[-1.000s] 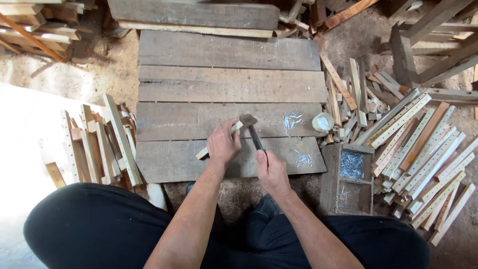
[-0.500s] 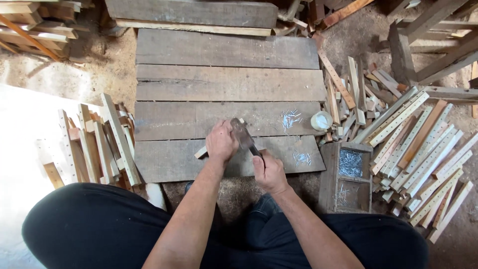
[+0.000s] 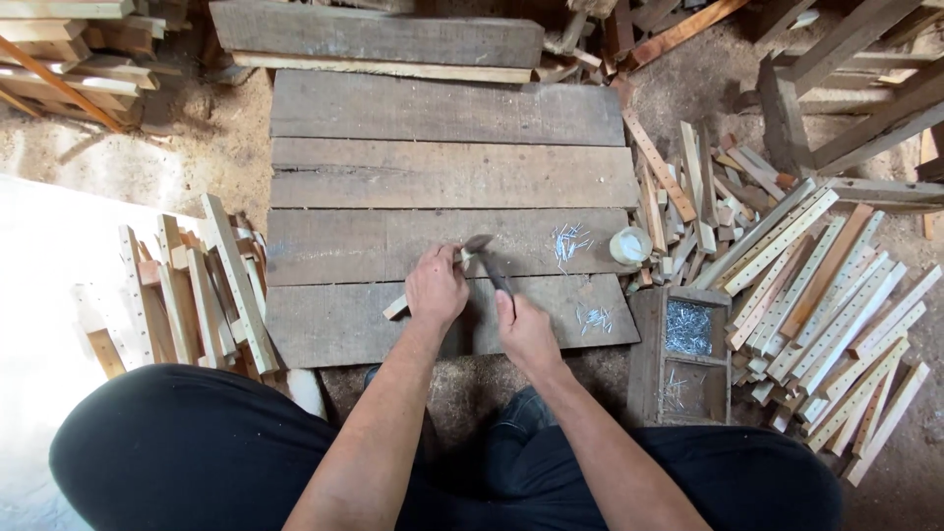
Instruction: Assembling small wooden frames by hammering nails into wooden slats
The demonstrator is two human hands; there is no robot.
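My left hand (image 3: 436, 287) presses a pale wooden slat (image 3: 398, 307) down on the plank platform (image 3: 442, 177); the slat's ends stick out on both sides of the hand. My right hand (image 3: 523, 329) grips the handle of a hammer (image 3: 488, 262). Its dark head rests low over the slat's far end, just beyond my left fingers. Loose nails (image 3: 567, 241) lie scattered on the plank to the right of the hammer.
A wooden box (image 3: 685, 346) with nails stands at the right, beside a small white jar (image 3: 630, 246). Stacks of perforated slats (image 3: 826, 305) lie at the right, another pile of slats (image 3: 202, 290) at the left. Scrap timber rings the platform.
The hammer rose and blurred half a second ago, then came back down onto the slat's far end. My left hand kept the slat in place.
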